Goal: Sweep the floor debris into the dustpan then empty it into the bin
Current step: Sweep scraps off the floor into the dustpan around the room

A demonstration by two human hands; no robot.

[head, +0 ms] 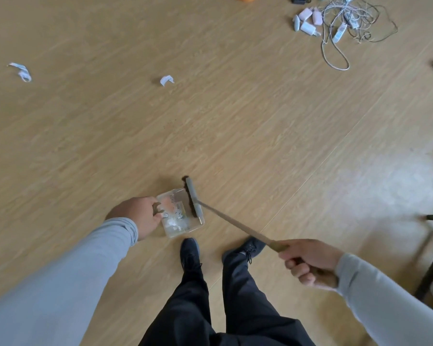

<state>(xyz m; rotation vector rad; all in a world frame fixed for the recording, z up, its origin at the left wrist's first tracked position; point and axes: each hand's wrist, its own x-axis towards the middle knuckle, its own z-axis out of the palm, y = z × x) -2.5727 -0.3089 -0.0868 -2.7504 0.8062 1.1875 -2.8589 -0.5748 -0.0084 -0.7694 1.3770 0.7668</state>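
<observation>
Your left hand grips the handle of the clear dustpan, which sits flat on the floor just ahead of your shoes. Your right hand is closed round the broom handle; the broom head rests at the pan's mouth. White bits already lie inside. Risks: lift the pan tilted and they spill out. Two paper scraps lie well apart, far up the floor, easily missed. The cable tangle could snag the bristles. No bin in view.
</observation>
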